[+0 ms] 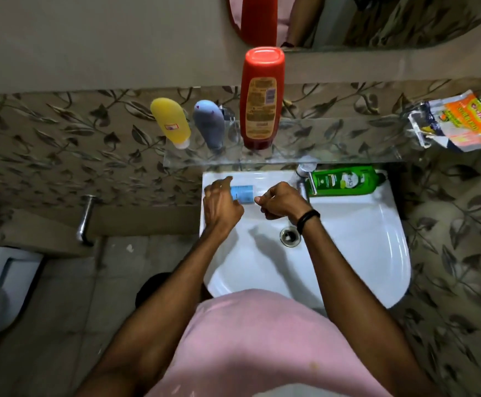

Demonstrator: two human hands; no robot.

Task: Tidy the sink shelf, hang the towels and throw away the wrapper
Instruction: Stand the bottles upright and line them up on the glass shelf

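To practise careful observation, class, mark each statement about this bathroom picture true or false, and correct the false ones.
1. The red bottle stands on the glass shelf. True.
2. The green bottle stands upright on the shelf. False: it lies on its side on the sink rim, behind the tap.
3. The wrapper lies at the shelf's right end. True.
4. The black band is on the left wrist. False: it is on the right wrist.
5. The yellow bottle is right of the red bottle. False: it is to its left.
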